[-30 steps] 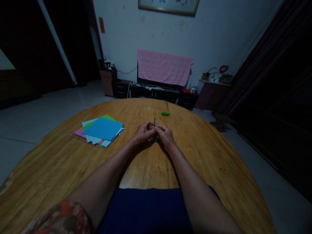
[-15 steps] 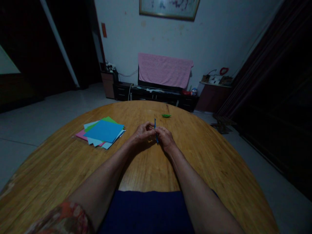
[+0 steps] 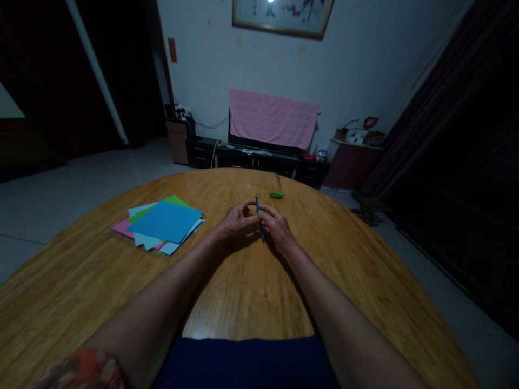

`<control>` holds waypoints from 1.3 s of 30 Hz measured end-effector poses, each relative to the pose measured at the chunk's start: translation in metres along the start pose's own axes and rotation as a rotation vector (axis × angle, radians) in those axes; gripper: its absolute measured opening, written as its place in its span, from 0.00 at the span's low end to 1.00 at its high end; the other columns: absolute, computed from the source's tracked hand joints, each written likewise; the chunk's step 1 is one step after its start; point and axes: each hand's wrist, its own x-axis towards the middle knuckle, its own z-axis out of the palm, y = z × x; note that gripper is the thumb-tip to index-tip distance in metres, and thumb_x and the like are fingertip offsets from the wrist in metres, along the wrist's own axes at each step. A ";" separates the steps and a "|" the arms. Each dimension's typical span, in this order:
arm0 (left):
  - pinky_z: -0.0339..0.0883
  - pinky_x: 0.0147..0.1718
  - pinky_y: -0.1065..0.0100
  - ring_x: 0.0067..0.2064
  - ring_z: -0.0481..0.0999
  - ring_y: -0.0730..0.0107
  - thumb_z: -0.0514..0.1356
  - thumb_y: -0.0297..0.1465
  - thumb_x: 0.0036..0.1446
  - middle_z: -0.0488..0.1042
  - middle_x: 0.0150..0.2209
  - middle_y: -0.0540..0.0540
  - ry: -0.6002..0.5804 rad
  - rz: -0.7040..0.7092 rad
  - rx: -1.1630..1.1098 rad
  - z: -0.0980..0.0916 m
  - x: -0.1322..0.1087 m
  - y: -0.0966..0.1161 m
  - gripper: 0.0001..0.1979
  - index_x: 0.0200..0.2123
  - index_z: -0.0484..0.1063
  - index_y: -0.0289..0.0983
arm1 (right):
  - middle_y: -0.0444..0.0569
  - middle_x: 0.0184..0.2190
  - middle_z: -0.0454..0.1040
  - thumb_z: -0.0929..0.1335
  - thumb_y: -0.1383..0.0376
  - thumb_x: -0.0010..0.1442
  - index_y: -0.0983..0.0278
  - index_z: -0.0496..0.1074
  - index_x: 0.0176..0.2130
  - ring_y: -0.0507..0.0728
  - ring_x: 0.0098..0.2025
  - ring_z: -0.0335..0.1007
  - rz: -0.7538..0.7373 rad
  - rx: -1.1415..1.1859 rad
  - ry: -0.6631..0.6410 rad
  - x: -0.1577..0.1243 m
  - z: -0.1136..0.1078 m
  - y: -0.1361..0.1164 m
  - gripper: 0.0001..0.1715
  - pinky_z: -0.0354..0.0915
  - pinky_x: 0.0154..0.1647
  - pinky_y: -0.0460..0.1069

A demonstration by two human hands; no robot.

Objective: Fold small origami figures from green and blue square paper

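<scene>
A thin blue paper (image 3: 258, 215) stands upright between the left hand (image 3: 236, 221) and right hand (image 3: 276, 227), both pinching it closed-fingered.

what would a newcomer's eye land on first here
The left hand and right hand meet mid-table, pinching a narrow folded blue paper upright between them. To their left on the wooden table lies a fanned stack of coloured sheets, blue on top. A small green folded piece sits just beyond the hands, and a pink cloth hangs by the far wall.
</scene>
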 end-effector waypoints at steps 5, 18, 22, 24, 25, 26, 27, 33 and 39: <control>0.69 0.32 0.64 0.29 0.71 0.73 0.68 0.31 0.42 0.67 0.30 0.53 -0.056 -0.026 -0.057 -0.005 0.000 -0.003 0.25 0.46 0.68 0.44 | 0.41 0.23 0.72 0.71 0.60 0.44 0.63 0.72 0.40 0.50 0.23 0.66 0.066 0.045 -0.030 -0.001 0.000 -0.003 0.21 0.59 0.24 0.44; 0.66 0.30 0.67 0.27 0.71 0.74 0.68 0.27 0.39 0.67 0.28 0.52 -0.047 -0.063 -0.041 -0.012 -0.001 0.004 0.23 0.43 0.70 0.40 | 0.43 0.23 0.73 0.71 0.61 0.44 0.64 0.72 0.39 0.50 0.24 0.67 0.099 0.076 -0.039 -0.003 0.006 0.002 0.20 0.61 0.25 0.44; 0.67 0.30 0.67 0.28 0.71 0.74 0.67 0.27 0.40 0.67 0.28 0.52 -0.042 -0.051 -0.045 -0.013 -0.004 0.001 0.22 0.42 0.70 0.41 | 0.43 0.25 0.73 0.69 0.58 0.47 0.64 0.72 0.39 0.52 0.27 0.68 0.007 -0.012 -0.032 0.001 0.004 0.009 0.18 0.65 0.30 0.47; 0.67 0.29 0.68 0.28 0.70 0.75 0.66 0.27 0.41 0.68 0.29 0.52 -0.029 -0.029 -0.035 -0.014 -0.003 -0.003 0.21 0.43 0.70 0.43 | 0.43 0.26 0.74 0.66 0.57 0.51 0.63 0.73 0.38 0.53 0.29 0.69 -0.077 -0.149 -0.005 0.003 0.003 0.013 0.16 0.65 0.32 0.47; 0.66 0.28 0.70 0.27 0.70 0.75 0.65 0.27 0.42 0.68 0.29 0.52 -0.020 -0.018 0.004 -0.016 -0.001 -0.004 0.21 0.43 0.70 0.43 | 0.44 0.27 0.74 0.65 0.58 0.52 0.63 0.73 0.38 0.54 0.30 0.69 -0.130 -0.238 0.009 0.003 0.002 0.014 0.16 0.65 0.32 0.47; 0.65 0.27 0.71 0.27 0.69 0.75 0.64 0.28 0.43 0.69 0.30 0.52 -0.015 -0.002 0.070 -0.018 0.002 -0.006 0.20 0.43 0.71 0.43 | 0.45 0.29 0.74 0.63 0.59 0.54 0.63 0.74 0.39 0.54 0.32 0.69 -0.188 -0.331 0.018 0.004 0.001 0.015 0.16 0.65 0.33 0.47; 0.63 0.25 0.72 0.26 0.68 0.76 0.63 0.28 0.43 0.69 0.28 0.51 0.000 0.022 0.172 -0.021 0.005 -0.007 0.19 0.42 0.72 0.42 | 0.46 0.31 0.75 0.62 0.61 0.55 0.62 0.74 0.40 0.55 0.33 0.69 -0.250 -0.422 0.022 0.004 0.001 0.017 0.16 0.66 0.35 0.48; 0.58 0.22 0.74 0.24 0.67 0.74 0.62 0.28 0.42 0.72 0.25 0.49 -0.051 0.191 0.614 -0.035 0.016 -0.006 0.20 0.43 0.76 0.37 | 0.51 0.40 0.75 0.63 0.71 0.50 0.63 0.71 0.45 0.57 0.40 0.70 -0.491 -0.771 0.033 0.008 -0.003 0.028 0.21 0.66 0.44 0.51; 0.62 0.27 0.70 0.27 0.71 0.67 0.59 0.25 0.42 0.74 0.26 0.48 -0.009 0.275 0.830 -0.028 0.014 -0.008 0.20 0.42 0.77 0.39 | 0.53 0.39 0.75 0.65 0.72 0.48 0.65 0.72 0.43 0.59 0.41 0.70 -0.504 -0.887 0.085 0.012 -0.003 0.030 0.20 0.65 0.45 0.54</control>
